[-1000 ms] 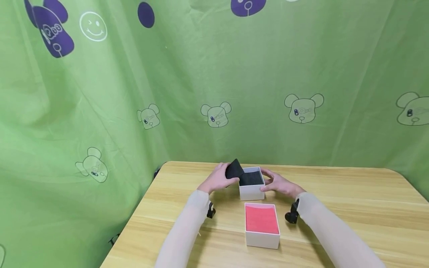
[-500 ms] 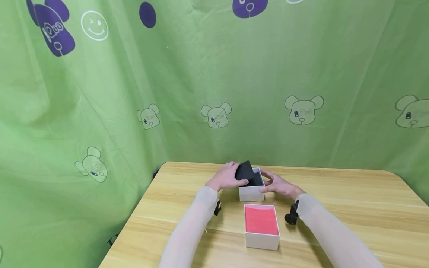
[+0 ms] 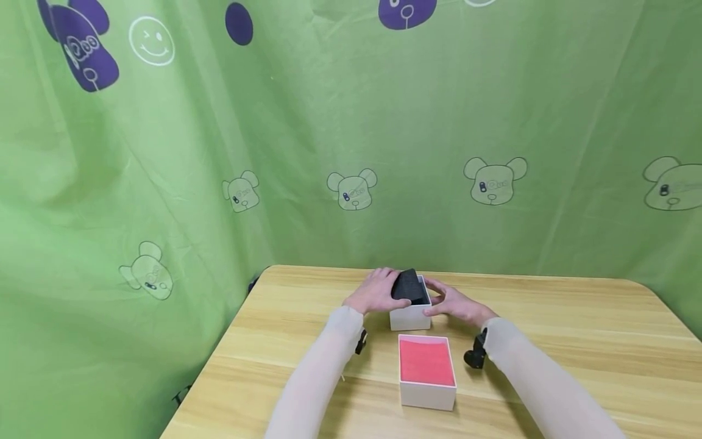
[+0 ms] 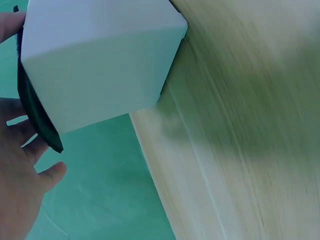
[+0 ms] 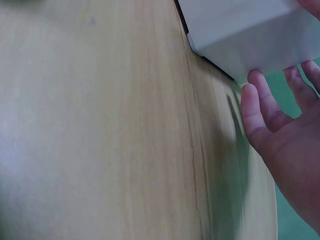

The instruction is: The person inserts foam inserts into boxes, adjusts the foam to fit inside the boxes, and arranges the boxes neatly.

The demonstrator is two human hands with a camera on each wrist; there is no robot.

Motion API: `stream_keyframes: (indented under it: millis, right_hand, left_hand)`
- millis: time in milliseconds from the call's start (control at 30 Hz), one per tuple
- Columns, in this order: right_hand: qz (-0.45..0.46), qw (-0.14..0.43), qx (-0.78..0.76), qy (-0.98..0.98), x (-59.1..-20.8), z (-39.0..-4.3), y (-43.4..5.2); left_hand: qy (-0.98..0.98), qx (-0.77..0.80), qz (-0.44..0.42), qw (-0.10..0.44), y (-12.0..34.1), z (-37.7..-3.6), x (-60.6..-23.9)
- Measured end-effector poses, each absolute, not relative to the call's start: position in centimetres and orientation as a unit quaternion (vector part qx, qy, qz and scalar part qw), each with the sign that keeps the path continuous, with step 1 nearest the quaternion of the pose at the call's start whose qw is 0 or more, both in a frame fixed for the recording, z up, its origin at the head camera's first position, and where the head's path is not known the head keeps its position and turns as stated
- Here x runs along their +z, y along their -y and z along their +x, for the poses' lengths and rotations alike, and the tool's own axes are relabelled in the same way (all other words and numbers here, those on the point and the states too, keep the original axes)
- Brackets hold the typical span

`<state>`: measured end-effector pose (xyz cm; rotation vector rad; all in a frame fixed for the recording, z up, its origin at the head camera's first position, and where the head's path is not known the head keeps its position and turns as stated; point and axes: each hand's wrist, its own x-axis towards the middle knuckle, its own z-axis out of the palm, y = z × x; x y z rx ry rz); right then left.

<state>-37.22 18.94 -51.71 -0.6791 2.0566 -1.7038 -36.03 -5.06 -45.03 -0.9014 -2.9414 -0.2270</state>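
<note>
My left hand (image 3: pixel 375 291) holds a flat, square-edged black piece like folded cloth (image 3: pixel 408 286), thumb at its near edge. The piece lies tilted over the opening of the far white box (image 3: pixel 410 319) and covers most of it. In the left wrist view, the black piece (image 4: pixel 36 111) bends along the rim of the white box (image 4: pixel 100 80). My right hand (image 3: pixel 456 303) grips that box from the right, thumb at the near corner and fingers round the far side. Some right fingertips (image 5: pixel 254 76) show against its wall in the right wrist view.
A second white box (image 3: pixel 428 396) stands nearer to me, filled almost to the rim by a flat red piece (image 3: pixel 425 362). Both stand on a wooden table (image 3: pixel 559 317). Behind its back edge hangs a green curtain (image 3: pixel 428 231) with printed bears.
My left hand has moved right with the black piece, bringing it from beside the far box to over its opening. My right hand stays at the box.
</note>
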Motion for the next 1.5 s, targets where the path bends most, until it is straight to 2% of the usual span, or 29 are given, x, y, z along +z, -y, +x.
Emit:
stream_keyframes:
  millis: [933,1500]
  right_hand:
    - [-0.242,0.189,-0.6,-0.739,-52.0,-37.3,-19.1]
    - [-0.247,0.195,-0.604,-0.732,-51.8,-37.0,-19.0]
  left_hand:
    - [0.945,-0.115,-0.307,0.002,4.2,-35.7,-45.9]
    - [0.936,-0.103,-0.335,0.023,4.1,-35.8,-46.4]
